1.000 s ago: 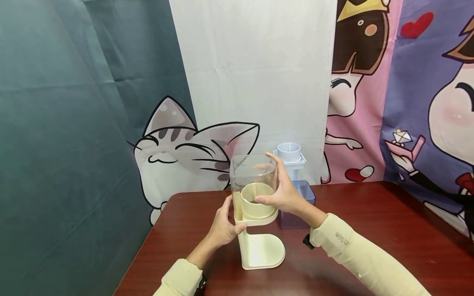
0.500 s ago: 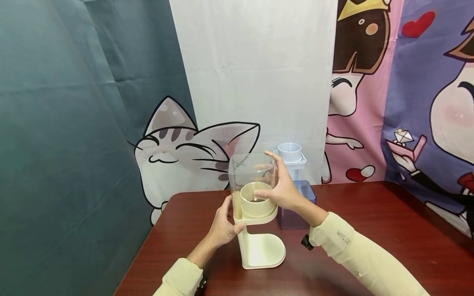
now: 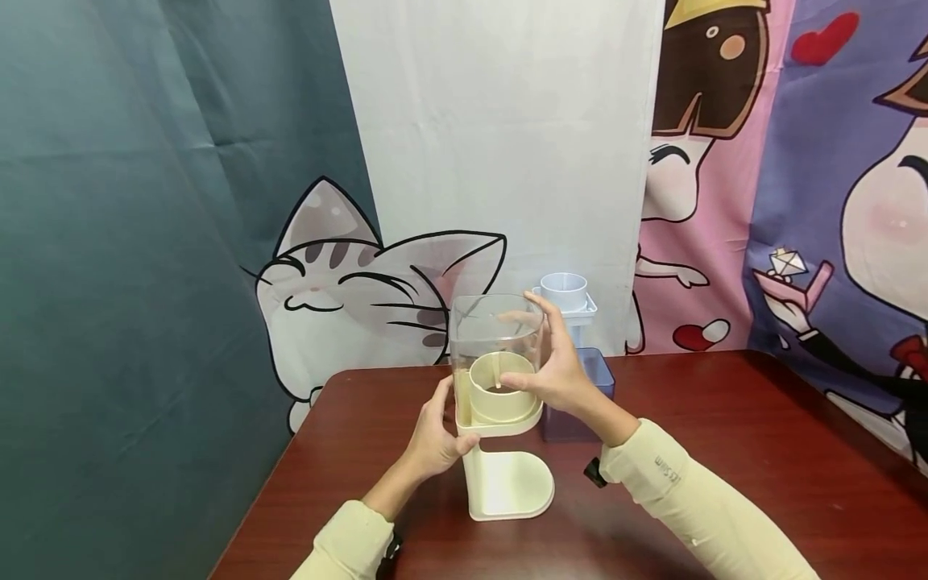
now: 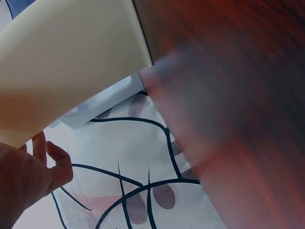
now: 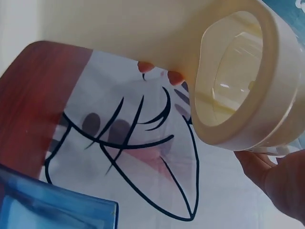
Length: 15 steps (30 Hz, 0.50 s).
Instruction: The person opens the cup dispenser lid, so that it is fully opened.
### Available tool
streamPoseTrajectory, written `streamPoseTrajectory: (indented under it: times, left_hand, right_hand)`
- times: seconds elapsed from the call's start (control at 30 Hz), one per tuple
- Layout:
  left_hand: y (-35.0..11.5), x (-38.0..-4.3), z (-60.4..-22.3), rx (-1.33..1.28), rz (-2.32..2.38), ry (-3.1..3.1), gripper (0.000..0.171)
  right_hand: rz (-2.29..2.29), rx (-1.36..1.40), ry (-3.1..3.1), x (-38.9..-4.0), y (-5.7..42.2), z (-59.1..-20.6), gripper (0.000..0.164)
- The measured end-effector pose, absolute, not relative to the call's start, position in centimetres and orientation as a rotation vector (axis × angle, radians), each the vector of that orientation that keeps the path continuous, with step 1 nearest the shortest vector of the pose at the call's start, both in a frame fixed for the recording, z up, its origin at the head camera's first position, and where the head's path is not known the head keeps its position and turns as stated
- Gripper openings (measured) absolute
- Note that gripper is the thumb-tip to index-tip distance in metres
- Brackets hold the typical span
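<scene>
A cream C-shaped stand (image 3: 513,487) rises from the table, its rounded base below and a shelf above. On the shelf a cream ring-shaped cup (image 3: 500,407) shows through a clear plastic container (image 3: 486,322). My left hand (image 3: 433,439) grips the stand at shelf height, thumb in front. With my right hand (image 3: 561,374) I hold the right side of the container, thumb in front of the cup, fingers behind. In the right wrist view, the cup (image 5: 281,90) shows its round opening. The stand (image 4: 71,57) fills the upper left of the left wrist view.
Behind to the right stands a translucent blue box (image 3: 596,379), with a pale blue ring-topped piece (image 3: 564,302) over it. The dark red table (image 3: 689,427) ends at a printed curtain (image 3: 500,145) close behind.
The head view has shifted slightly. My right thumb sits a little higher against the cup than one second ago. Both hands keep their hold.
</scene>
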<state>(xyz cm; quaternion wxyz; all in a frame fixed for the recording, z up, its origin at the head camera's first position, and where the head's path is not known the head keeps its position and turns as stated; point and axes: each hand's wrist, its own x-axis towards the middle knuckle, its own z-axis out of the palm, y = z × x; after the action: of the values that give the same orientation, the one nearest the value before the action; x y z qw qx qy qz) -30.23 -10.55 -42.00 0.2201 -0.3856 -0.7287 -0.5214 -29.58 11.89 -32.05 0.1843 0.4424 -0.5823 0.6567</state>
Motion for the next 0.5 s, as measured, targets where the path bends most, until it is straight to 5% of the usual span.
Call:
streamPoseTrajectory:
  times: [0.5]
  left_hand:
    - [-10.35,-30.33,-41.9,-1.094,-1.444,-2.02,0.095]
  right_hand:
    - [1.859,1.225,-1.62,-29.47,12.22,-31.71,0.101]
